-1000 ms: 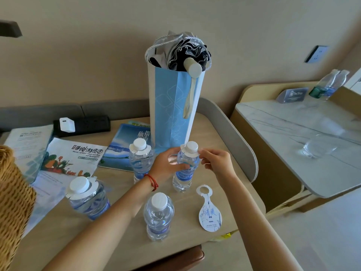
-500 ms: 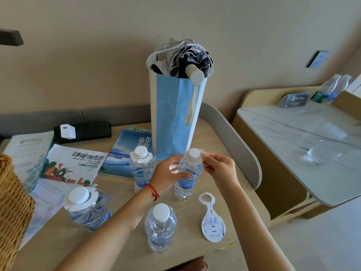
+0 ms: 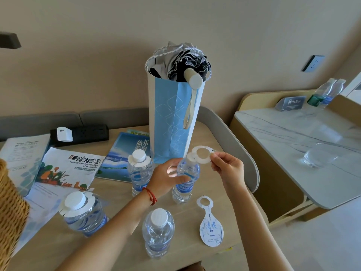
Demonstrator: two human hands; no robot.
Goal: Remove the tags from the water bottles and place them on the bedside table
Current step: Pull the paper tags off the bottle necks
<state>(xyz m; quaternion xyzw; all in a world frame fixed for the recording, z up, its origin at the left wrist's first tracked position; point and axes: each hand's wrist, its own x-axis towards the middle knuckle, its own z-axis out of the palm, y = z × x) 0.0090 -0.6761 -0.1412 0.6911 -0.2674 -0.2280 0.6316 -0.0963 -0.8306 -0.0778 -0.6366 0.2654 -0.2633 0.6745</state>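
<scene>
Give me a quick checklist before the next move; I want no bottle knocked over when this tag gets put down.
1. Tag free of the bottle's cap: ok, its ring is lifted off to the side, pinched by the right hand.
2. Held bottle steadied: ok, left hand grips its body, base on the table.
3. Landing spot: ok, bare table beside the first removed tag.
4. Path clear: ok, the front untagged bottle stands left of that spot.
5. Tags left: not ok, the back bottle and left bottle have theirs on.
</scene>
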